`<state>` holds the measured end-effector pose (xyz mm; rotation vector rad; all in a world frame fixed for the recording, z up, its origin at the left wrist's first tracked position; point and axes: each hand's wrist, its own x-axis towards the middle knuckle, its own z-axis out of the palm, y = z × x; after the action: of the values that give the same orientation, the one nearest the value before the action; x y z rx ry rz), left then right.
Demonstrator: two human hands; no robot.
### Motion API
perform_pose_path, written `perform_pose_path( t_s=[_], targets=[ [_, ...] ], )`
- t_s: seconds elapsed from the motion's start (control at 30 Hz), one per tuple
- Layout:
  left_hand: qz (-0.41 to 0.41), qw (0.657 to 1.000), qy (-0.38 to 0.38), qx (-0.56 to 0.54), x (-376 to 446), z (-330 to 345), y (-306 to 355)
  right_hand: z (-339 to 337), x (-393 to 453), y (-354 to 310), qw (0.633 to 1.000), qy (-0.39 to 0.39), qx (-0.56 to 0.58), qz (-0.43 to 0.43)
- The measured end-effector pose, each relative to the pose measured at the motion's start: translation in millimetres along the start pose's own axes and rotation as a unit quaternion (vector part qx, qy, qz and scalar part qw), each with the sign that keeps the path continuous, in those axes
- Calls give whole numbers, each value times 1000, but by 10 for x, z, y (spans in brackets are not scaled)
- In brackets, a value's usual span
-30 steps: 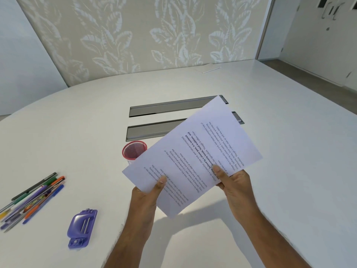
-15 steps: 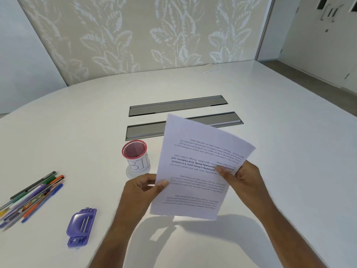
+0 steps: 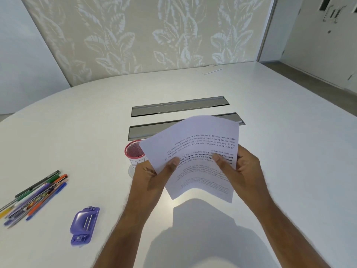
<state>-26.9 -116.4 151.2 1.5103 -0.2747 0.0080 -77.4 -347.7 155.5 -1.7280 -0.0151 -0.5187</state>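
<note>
Both hands hold the printed sheets (image 3: 195, 151) up off the table (image 3: 280, 151). Left hand (image 3: 154, 176) pinches the sheets' left edge w/ its thumb on top; right hand (image 3: 241, 167) pinches the right side likewise. Sheets bow between them, text upside down.

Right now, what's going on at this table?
A person holds printed paper in the air over the white table, text upside down to the camera. The left hand and right hand each pinch it, thumbs on top, and the sheet curves. A pink mesh cup stands partly behind it; pens and a purple office tool lie to the left, untouched.
</note>
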Motion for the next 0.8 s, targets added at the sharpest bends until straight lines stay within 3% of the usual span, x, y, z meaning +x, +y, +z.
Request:
perform_pose_path(
  t_s=[0.2, 0.4, 0.53, 0.7, 0.8],
  targets=[
    [-81, 996, 18, 13, -74, 102, -290, 124, -193, 391, 988, 2, 58, 146],
    [-42, 999, 18, 26, -65, 101, -276, 97, -168, 379, 989, 23, 42, 142],
    [-82, 996, 32, 25, -98, 170, -350, 140, -217, 453, 986, 7, 51, 157],
    [-46, 999, 27, 8, -127, 114, -327, 141, -213, 444, 987, -4, 92, 135],
    [-81, 996, 31, 8, -141, 155, -330, 185, -262, 546, 985, 10, 69, 161]
  ],
)
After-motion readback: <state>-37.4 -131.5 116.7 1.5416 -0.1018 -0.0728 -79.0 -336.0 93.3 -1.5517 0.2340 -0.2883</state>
